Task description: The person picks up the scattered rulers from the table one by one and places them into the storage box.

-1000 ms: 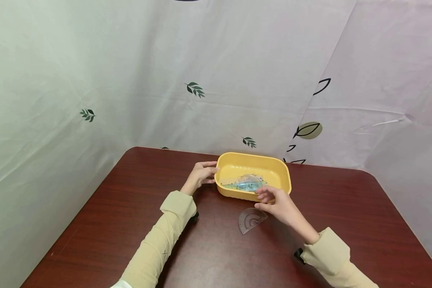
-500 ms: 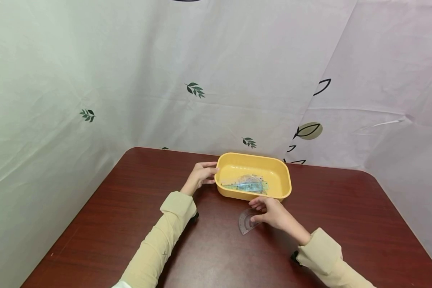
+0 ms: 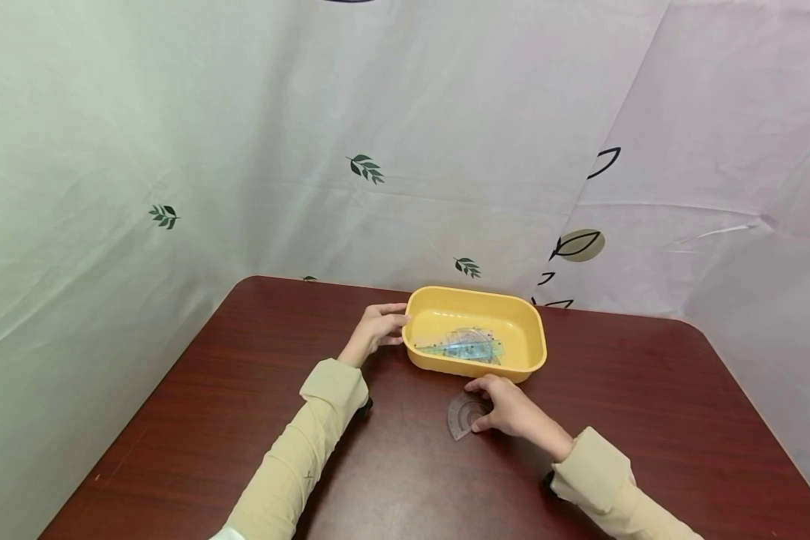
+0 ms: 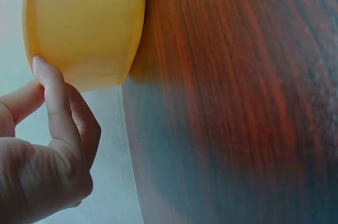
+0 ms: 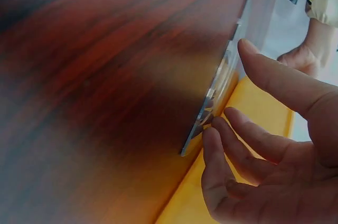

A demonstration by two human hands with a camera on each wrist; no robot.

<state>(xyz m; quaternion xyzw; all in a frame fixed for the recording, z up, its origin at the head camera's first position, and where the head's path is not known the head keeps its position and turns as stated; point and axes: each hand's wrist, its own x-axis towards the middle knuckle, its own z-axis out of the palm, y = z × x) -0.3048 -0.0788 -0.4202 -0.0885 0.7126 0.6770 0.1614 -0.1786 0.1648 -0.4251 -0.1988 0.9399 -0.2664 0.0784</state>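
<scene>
In the head view a yellow plastic basin stands near the table's far edge. Several clear and bluish rulers and similar drawing pieces lie inside it. My left hand pinches the basin's left rim; fingertips on the yellow wall show in the left wrist view. In front of the basin, a clear protractor is on the table. My right hand spans it from the right, thumb at one edge and fingertips at the other. The right wrist view shows the protractor nearly edge-on against the thumb and fingers, with its far part hidden.
The dark red wooden table reaches under both forearms. A pale cloth curtain with leaf prints hangs just behind the basin and along both sides.
My right hand has come down from the basin's front rim, slightly left and nearer, and its thumb and fingers have closed on the protractor. The left hand and basin stay put.
</scene>
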